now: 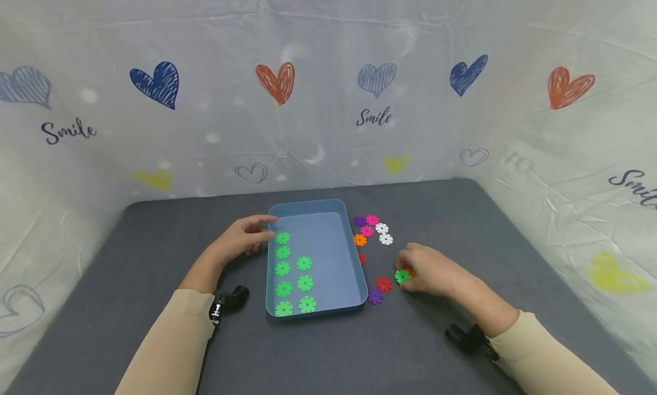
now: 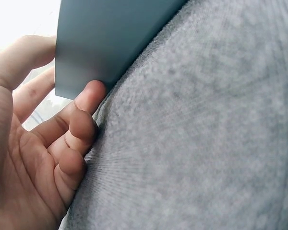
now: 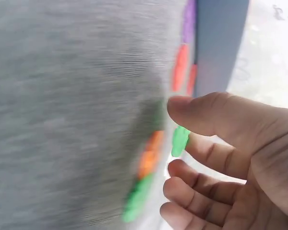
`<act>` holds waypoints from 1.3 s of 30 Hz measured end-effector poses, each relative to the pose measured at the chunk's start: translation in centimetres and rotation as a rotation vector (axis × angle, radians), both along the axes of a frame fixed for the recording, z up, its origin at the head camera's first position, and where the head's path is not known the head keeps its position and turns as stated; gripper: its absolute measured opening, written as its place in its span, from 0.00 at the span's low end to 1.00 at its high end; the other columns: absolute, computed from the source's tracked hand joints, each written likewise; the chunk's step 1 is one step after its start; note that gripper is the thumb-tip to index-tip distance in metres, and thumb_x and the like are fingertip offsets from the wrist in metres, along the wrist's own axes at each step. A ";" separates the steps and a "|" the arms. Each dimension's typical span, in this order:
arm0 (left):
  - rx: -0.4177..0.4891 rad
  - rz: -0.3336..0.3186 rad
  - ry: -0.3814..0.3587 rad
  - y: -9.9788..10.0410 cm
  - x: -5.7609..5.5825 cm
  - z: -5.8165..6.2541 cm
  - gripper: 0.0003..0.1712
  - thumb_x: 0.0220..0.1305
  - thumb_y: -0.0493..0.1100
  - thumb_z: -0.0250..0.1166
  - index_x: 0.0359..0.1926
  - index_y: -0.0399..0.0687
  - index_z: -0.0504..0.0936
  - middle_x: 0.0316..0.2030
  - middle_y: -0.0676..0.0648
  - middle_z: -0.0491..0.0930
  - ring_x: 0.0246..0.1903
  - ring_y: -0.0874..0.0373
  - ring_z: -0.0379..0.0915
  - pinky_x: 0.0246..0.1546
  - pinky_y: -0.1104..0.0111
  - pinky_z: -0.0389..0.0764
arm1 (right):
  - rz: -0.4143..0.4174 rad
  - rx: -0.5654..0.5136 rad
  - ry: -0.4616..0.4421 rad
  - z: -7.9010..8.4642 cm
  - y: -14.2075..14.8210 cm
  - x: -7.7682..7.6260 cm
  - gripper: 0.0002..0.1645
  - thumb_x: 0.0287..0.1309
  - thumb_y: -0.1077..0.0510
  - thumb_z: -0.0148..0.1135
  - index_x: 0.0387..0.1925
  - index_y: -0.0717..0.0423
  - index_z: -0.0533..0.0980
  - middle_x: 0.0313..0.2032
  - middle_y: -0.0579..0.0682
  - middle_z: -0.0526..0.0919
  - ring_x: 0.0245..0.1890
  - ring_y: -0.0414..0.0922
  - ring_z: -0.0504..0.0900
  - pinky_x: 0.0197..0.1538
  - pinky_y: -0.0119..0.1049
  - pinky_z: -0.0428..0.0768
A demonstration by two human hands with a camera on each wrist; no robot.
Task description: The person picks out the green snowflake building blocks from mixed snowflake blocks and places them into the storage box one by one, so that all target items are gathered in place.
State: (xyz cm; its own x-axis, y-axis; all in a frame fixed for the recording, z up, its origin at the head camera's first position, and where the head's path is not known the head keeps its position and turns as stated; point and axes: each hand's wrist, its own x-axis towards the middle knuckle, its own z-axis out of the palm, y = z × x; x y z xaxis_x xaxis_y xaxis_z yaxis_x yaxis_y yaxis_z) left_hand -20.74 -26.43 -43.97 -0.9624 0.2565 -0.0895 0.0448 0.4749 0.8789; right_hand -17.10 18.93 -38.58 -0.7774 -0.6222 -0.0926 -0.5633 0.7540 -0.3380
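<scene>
My left hand (image 1: 245, 234) grips the left wall of a blue rectangular tray (image 1: 333, 252). In the left wrist view, one fingertip (image 2: 93, 91) presses the outside of the wall, while two fingers reach behind its edge. Green notched plastic discs (image 1: 283, 268) lie in the tray in two columns along its left side. To the right of the tray, my right hand (image 1: 428, 269) pinches a green disc (image 3: 181, 141) between thumb and index finger, low over the table. An orange disc (image 3: 151, 154) and another green one (image 3: 138, 199) lie under that hand.
Beyond the tray's right side are loose discs: purple (image 1: 375, 296), red (image 1: 383, 284), orange (image 1: 360, 240), pink (image 1: 372, 220) and white (image 1: 386, 239). A dark grey cloth (image 1: 328, 355) covers the table. Behind it hangs a white curtain (image 1: 318, 36) printed with hearts.
</scene>
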 end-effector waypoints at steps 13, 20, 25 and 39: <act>-0.017 0.004 0.006 -0.2 0.1 0.0 0.30 0.71 0.48 0.68 0.71 0.50 0.74 0.38 0.44 0.81 0.26 0.50 0.71 0.24 0.61 0.73 | -0.031 -0.161 -0.026 4.5 -6.7 -1.4 0.16 0.58 0.58 0.74 0.46 0.56 0.79 0.31 0.43 0.80 0.27 0.38 0.77 0.38 0.38 0.78; -0.011 0.008 0.016 -0.3 0.0 -0.1 0.31 0.71 0.49 0.69 0.71 0.49 0.74 0.37 0.43 0.81 0.26 0.50 0.72 0.24 0.61 0.73 | 0.028 -0.163 -0.035 5.0 -12.2 -2.6 0.21 0.62 0.50 0.74 0.50 0.56 0.80 0.25 0.42 0.78 0.24 0.38 0.76 0.35 0.36 0.77; -0.004 -0.006 0.011 0.1 -0.1 -0.1 0.31 0.71 0.49 0.68 0.71 0.47 0.74 0.38 0.41 0.81 0.26 0.50 0.71 0.23 0.61 0.72 | 0.031 -0.200 -0.072 4.1 -15.1 -3.3 0.22 0.61 0.53 0.75 0.53 0.56 0.80 0.25 0.44 0.79 0.23 0.40 0.74 0.32 0.36 0.74; 0.006 -0.011 -0.001 0.1 0.1 0.4 0.31 0.72 0.49 0.67 0.71 0.48 0.73 0.37 0.43 0.81 0.26 0.50 0.71 0.23 0.61 0.73 | -0.044 -0.254 -0.366 0.1 -18.9 -5.3 0.21 0.66 0.65 0.67 0.59 0.63 0.79 0.30 0.50 0.83 0.30 0.45 0.84 0.35 0.36 0.76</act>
State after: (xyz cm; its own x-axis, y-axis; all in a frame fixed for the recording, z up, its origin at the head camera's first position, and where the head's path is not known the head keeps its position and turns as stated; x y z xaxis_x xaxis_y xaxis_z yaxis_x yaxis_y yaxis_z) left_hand -20.61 -26.30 -43.62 -0.9596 0.2671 -0.0888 0.0491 0.4693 0.8817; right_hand -22.35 -0.01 -38.52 -0.7481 -0.6277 -0.2153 -0.3412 0.6421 -0.6864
